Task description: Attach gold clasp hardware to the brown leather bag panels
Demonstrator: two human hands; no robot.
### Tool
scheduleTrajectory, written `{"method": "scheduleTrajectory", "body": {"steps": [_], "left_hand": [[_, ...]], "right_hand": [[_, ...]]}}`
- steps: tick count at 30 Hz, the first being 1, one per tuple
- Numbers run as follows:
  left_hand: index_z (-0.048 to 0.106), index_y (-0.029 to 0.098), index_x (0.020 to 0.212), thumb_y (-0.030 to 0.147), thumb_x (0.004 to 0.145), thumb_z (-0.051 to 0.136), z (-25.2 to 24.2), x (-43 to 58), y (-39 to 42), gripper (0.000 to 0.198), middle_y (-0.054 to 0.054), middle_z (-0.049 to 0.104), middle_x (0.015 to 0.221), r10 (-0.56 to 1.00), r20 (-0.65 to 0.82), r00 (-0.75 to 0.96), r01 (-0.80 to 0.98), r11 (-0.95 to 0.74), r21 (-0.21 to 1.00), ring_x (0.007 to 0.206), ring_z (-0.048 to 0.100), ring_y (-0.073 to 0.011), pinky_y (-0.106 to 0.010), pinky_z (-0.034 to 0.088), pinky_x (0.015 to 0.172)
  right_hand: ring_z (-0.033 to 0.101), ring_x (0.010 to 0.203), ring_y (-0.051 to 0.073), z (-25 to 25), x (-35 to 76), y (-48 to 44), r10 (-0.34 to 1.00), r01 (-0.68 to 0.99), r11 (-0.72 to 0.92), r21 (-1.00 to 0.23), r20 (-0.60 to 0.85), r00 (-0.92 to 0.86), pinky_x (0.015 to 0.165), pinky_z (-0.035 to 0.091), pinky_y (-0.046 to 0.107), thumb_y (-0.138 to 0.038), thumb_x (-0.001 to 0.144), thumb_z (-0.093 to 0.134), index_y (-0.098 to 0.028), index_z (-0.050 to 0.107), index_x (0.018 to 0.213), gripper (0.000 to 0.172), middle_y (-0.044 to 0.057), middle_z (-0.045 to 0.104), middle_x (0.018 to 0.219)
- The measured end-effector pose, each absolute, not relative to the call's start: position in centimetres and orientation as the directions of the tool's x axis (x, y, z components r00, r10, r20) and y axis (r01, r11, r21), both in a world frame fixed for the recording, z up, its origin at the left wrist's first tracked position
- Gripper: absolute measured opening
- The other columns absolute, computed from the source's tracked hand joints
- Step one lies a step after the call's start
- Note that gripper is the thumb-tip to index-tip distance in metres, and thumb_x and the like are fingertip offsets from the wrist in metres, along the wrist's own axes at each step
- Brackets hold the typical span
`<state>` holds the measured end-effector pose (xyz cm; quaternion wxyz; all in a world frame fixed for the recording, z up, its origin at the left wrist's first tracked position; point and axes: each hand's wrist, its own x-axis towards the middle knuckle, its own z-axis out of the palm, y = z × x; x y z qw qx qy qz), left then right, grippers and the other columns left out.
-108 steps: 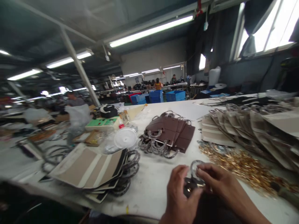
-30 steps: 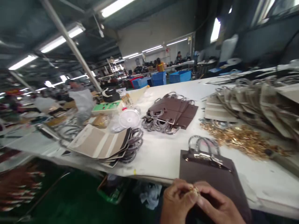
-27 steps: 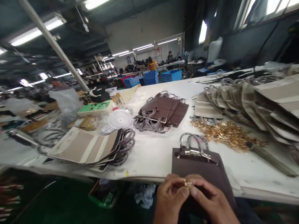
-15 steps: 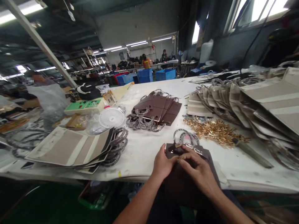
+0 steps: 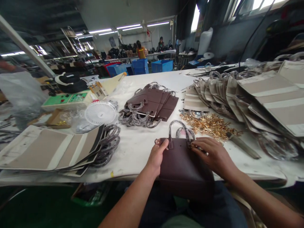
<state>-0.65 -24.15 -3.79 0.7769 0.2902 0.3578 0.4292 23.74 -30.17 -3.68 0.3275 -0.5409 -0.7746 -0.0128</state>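
A dark brown bag panel with wrapped loop handles lies at the near edge of the white table, hanging partly over it. My left hand grips the panel's upper left corner. At the upper right corner, my right hand pinches a small gold fitting against the panel. A heap of gold metal fittings lies just beyond my right hand.
A stack of brown panels with handles sits mid-table. Beige striped panels fan out at right and lie piled at left. A small white fan and a green control box stand at left. Other people work far back.
The camera has tilted down. My hands came up from below the table edge onto the brown panel and moved apart to its upper corners; the panel slid nearer to me.
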Motion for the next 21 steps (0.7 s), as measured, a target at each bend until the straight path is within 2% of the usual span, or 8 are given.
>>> {"method": "scheduleTrajectory", "body": {"steps": [2, 5, 8, 13, 21], "left_hand": [[0.074, 0.015, 0.103, 0.044, 0.082, 0.081, -3.7, -0.8, -24.4, 0.036, -0.009, 0.078, 0.090, 0.791, -0.350, 0.502, -0.501, 0.596, 0.628, 0.092, 0.075, -0.0285, -0.041, 0.055, 0.094], [0.074, 0.013, 0.112, 0.049, 0.088, 0.072, -3.8, -1.1, -24.5, 0.044, -0.014, 0.079, 0.096, 0.649, -0.399, 0.648, -0.475, 0.753, 0.455, 0.099, 0.075, -0.0334, -0.047, 0.053, 0.100], [0.072, 0.010, 0.120, 0.055, 0.091, 0.066, -3.9, -1.3, -24.4, 0.054, -0.017, 0.079, 0.102, 0.561, -0.396, 0.727, -0.447, 0.824, 0.347, 0.104, 0.075, -0.0371, -0.052, 0.051, 0.104], [0.069, 0.009, 0.127, 0.057, 0.094, 0.060, -3.8, -1.4, -24.6, 0.059, -0.019, 0.079, 0.108, 0.555, -0.370, 0.745, -0.449, 0.827, 0.338, 0.108, 0.073, -0.0378, -0.052, 0.049, 0.107], [0.070, 0.012, 0.124, 0.068, 0.087, 0.062, -3.2, -1.0, -24.9, 0.067, -0.019, 0.078, 0.106, 0.571, -0.360, 0.738, -0.396, 0.798, 0.454, 0.111, 0.071, -0.0394, -0.054, 0.048, 0.106]], "right_hand": [[0.071, 0.100, 0.027, -3.0, 24.0, -30.2, 0.838, 0.850, 0.426, -0.310, 0.489, -0.241, 0.089, 0.053, 0.043, -0.031, 0.102, 0.063, -0.023, 0.072, 0.114, 0.017, 0.009, 0.077, 0.110], [0.070, 0.095, 0.026, -2.0, 23.3, -30.1, 0.847, 0.858, 0.436, -0.274, 0.447, -0.288, 0.086, 0.050, 0.042, -0.033, 0.103, 0.062, -0.023, 0.073, 0.113, 0.018, 0.008, 0.076, 0.105], [0.068, 0.095, 0.027, -1.3, 22.5, -29.7, 0.845, 0.853, 0.455, -0.255, 0.424, -0.324, 0.085, 0.048, 0.042, -0.033, 0.104, 0.060, -0.022, 0.073, 0.112, 0.019, 0.009, 0.076, 0.103], [0.067, 0.091, 0.025, -1.2, 22.3, -29.3, 0.838, 0.842, 0.473, -0.258, 0.426, -0.341, 0.082, 0.046, 0.041, -0.034, 0.105, 0.059, -0.022, 0.073, 0.114, 0.021, 0.009, 0.075, 0.102], [0.069, 0.087, 0.025, -1.4, 22.6, -29.3, 0.862, 0.859, 0.423, -0.288, 0.420, -0.284, 0.078, 0.051, 0.040, -0.037, 0.104, 0.058, -0.023, 0.077, 0.111, 0.024, 0.010, 0.076, 0.101]]}}
